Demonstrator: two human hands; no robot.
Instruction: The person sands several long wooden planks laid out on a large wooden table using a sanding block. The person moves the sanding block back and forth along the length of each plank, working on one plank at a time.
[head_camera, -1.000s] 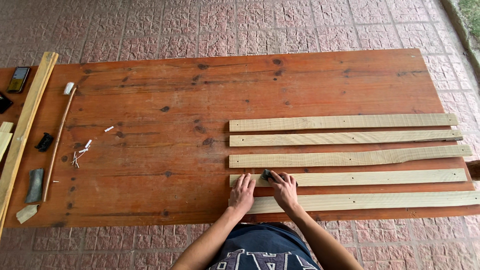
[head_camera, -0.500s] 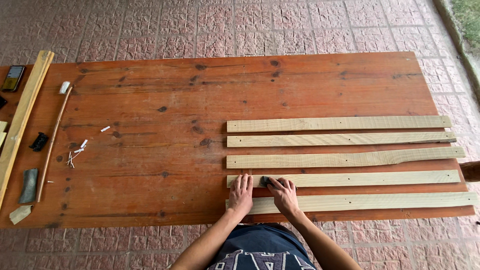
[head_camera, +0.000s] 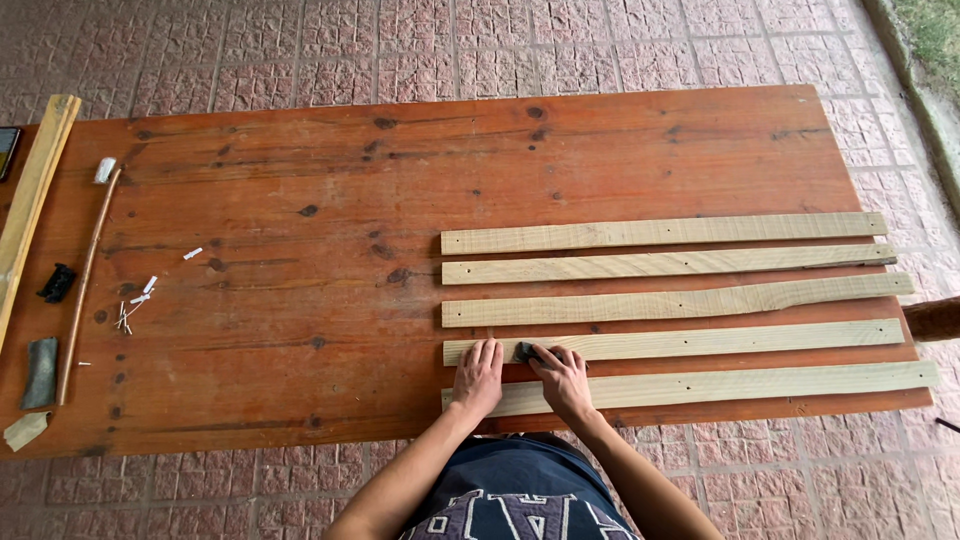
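Left hand (head_camera: 478, 377) pressed flat, fingers spread, across the near ends of the fourth wooden slat (head_camera: 700, 341) and nearest slat (head_camera: 730, 385) on the brown table (head_camera: 300, 300) — right hand (head_camera: 562, 380) just beside it, fingers closed down on a small dark block (head_camera: 524, 351) against the fourth slat

Over the last second the right hand (head_camera: 562, 382) has slid its small dark block (head_camera: 524, 351) a little leftward along the fourth wooden strip (head_camera: 700, 341), so the block now lies between its fingertips and the left hand's (head_camera: 478, 377) fingers
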